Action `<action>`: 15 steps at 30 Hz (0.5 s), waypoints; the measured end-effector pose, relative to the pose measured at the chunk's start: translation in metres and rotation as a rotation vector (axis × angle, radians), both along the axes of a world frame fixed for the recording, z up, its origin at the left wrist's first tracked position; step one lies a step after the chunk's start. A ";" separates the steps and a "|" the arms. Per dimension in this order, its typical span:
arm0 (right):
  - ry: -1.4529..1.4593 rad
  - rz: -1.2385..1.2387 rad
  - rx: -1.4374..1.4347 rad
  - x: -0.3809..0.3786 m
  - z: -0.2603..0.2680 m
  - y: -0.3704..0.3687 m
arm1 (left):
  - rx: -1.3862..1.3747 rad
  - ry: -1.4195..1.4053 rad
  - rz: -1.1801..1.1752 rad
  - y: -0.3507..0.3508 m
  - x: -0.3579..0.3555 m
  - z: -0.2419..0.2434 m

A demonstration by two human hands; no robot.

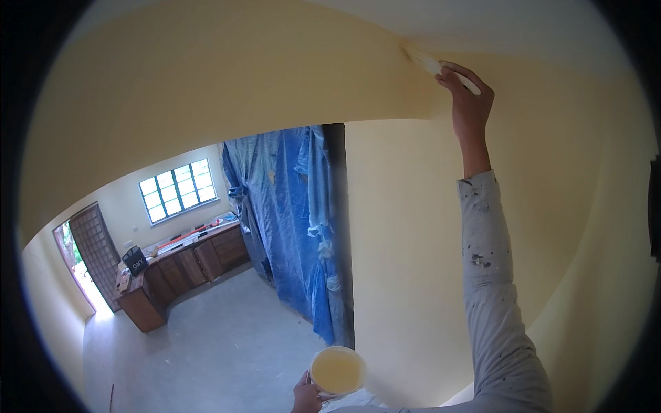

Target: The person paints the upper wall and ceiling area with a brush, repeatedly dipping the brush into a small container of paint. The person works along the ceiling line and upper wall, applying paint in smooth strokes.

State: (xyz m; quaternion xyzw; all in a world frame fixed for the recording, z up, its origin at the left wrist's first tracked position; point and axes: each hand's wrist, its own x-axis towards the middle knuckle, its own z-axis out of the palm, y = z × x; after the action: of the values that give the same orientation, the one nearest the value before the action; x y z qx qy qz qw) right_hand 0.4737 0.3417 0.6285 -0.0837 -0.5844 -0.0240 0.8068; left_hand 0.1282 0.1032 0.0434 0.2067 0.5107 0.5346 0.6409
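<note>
My right hand (467, 95) is raised high at the upper right, closed around the pale handle of a paintbrush (426, 61). The bristles touch the yellow wall (258, 67) close to the line where it meets the white ceiling (490, 26). A darker, wet-looking patch surrounds the brush tip. Low in the view, my left hand (307, 396) grips a clear plastic container (338, 370) of pale yellow paint by its left side. My right sleeve is grey with dark paint marks.
Blue plastic sheeting (289, 222) hangs beside the opening's dark right edge. Beyond stand a wooden cabinet counter (188, 266) with a black bag (135, 260) and long items on it, a gridded window (178, 191) and an open door (95, 253). Grey floor (232, 340) lies below.
</note>
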 end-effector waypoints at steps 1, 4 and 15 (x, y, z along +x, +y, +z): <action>0.002 -0.012 0.009 0.000 0.000 -0.001 | 0.027 -0.016 -0.025 0.003 -0.005 -0.010; 0.027 -0.034 0.002 0.004 0.001 0.006 | 0.025 -0.005 0.008 0.006 -0.003 -0.004; 0.007 -0.029 0.015 -0.009 0.008 -0.014 | 0.060 -0.050 0.095 0.008 -0.007 -0.026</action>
State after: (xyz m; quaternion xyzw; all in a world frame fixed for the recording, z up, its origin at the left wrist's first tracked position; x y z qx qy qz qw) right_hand 0.4649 0.3275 0.6367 -0.0863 -0.5799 -0.0396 0.8091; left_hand 0.1214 0.1114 0.0175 0.1878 0.4875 0.5844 0.6210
